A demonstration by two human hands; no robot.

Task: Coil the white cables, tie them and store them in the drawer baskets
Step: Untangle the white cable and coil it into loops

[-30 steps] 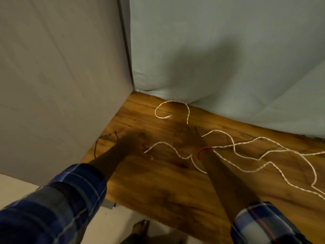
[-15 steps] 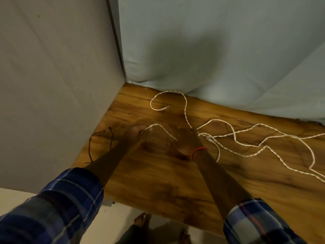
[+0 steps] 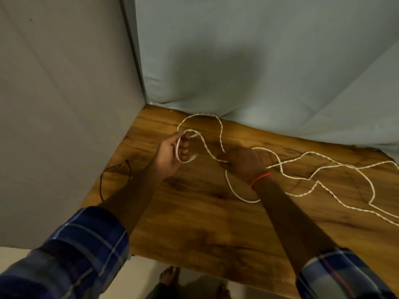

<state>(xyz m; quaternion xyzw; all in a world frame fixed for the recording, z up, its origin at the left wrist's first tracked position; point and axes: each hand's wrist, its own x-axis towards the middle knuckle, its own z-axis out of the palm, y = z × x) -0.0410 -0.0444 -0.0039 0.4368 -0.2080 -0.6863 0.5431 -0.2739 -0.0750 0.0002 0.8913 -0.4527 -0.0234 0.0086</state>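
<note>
The job has only just begun: the left hand [image 3: 170,156] holds one small loop of white cable [image 3: 280,167], the right hand [image 3: 245,162] pinches it, and most lies loose on the table [image 3: 194,223], untied.

Makeshift indoor corner: wooden table [image 3: 216,223], cloth-draped walls [image 3: 259,50], bare feet [image 3: 170,275].

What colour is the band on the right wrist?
Red-orange: a thin band around the right wrist, just behind the right hand pinching the twisted white cable. Head view.
</note>
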